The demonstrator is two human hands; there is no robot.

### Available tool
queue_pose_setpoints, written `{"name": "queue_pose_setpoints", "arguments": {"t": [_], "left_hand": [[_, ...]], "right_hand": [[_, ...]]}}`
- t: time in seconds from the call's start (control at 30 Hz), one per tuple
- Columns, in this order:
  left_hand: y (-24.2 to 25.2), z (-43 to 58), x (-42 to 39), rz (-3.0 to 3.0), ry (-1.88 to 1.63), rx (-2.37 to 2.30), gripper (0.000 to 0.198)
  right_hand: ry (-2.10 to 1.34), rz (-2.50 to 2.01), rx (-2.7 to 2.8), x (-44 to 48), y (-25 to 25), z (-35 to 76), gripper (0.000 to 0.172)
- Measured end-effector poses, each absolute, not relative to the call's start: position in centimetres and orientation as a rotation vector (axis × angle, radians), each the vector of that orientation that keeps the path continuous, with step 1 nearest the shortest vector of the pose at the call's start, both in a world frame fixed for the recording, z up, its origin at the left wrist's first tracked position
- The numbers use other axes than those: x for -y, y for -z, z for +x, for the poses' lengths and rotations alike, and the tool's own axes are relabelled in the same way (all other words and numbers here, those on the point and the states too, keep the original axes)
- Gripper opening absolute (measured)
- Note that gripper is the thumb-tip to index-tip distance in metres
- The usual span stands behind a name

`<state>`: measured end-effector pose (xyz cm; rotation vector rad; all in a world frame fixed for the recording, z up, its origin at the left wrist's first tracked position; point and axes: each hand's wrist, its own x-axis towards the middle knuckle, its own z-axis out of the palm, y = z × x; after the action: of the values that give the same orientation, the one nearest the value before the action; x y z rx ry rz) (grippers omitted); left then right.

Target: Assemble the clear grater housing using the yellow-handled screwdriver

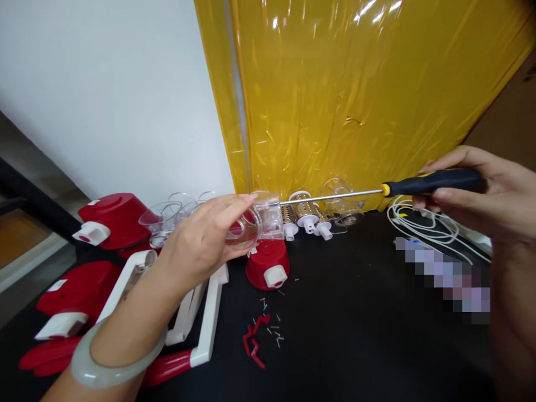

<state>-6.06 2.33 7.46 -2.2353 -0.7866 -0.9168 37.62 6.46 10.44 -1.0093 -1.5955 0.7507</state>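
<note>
My left hand [209, 234], with a pale bangle at the wrist, is wrapped round a clear plastic grater housing [268, 218] and holds it above the table. My right hand [473, 195] grips the black and yellow handle of a screwdriver [435, 181]. The screwdriver's long shaft points left, and its tip meets the upper right side of the clear housing. Whether a screw sits at the tip is too small to tell. Just behind the housing lie several metal grater drums [305, 209] with white ends. Below it stands a red suction base [268, 265] with a white knob.
Larger red bases [113, 220] and white crank handles [213, 312] with red grips lie at left. Loose screws [274, 329] and small red clips [253, 338] are scattered in front. A white cable [419, 223] lies at right, before a yellow plastic curtain [355, 95].
</note>
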Motion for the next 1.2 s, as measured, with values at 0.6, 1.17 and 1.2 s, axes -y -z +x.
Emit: {"name": "queue_pose_setpoints", "arguments": {"t": [0.6, 1.17, 1.2], "left_hand": [[-8.2, -5.7, -1.9, -2.178, 0.908, 0.745, 0.08], [-8.9, -7.3, -1.0, -2.264, 1.022, 1.203, 0.09], [-8.9, -7.2, -0.9, -2.265, 1.024, 1.234, 0.091]], "right_hand": [[-0.958, -1.262, 1.43, -7.6, -10.1, 34.2, 0.07], [-0.811, -0.916, 1.193, -8.1, -11.4, 35.9, 0.045], [-0.824, -0.947, 1.198, -8.2, -11.3, 36.0, 0.047]]}}
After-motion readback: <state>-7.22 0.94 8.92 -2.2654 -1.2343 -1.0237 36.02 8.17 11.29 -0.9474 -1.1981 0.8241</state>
